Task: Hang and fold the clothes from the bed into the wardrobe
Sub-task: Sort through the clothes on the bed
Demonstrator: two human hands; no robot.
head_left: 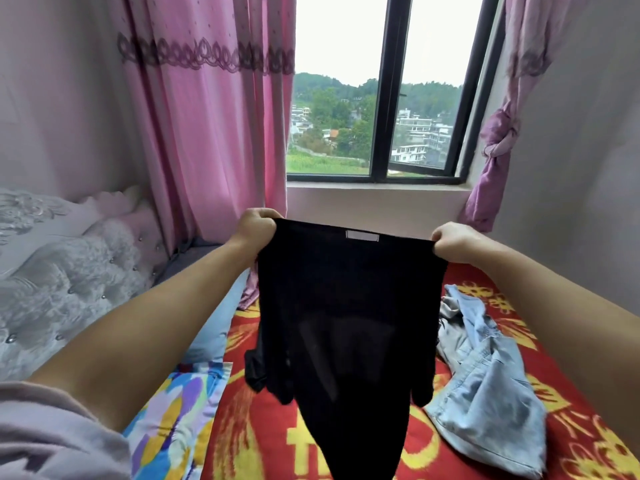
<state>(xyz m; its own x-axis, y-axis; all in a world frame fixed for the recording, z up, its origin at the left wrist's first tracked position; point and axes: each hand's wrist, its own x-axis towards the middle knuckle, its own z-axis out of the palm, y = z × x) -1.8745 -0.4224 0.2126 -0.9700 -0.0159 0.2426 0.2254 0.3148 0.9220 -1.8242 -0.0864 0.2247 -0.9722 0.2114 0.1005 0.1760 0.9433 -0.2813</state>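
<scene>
Holding the black garment [346, 323] up by its top edge, you have it spread between both hands so that it hangs flat and you can see its shape before you fold or hang it. Nearest you, below your fingers, its loose lower end droops to the red patterned bedspread [485, 455], with two dark ends dangling to either side of the middle. Just to the right of that hanging cloth, under your right forearm, a crumpled light blue denim piece [491, 393] lies on the bed, not yet dealt with. Under your left forearm lie a floral sheet [173, 420] and a pale blue pillow [214, 327].

Further out, your left hand [254, 230] has its fingers curled tight round the left corner of the top hem, and your right hand [457, 240] pinches the right corner the same way; the edge is pulled taut between them, a white label [362, 235] showing at its middle. That even tension keeps the cloth square.

Beyond your fingers stand the window sill [377, 188], the window [381, 98] and pink curtains [207, 116]. No wardrobe is in view.
</scene>
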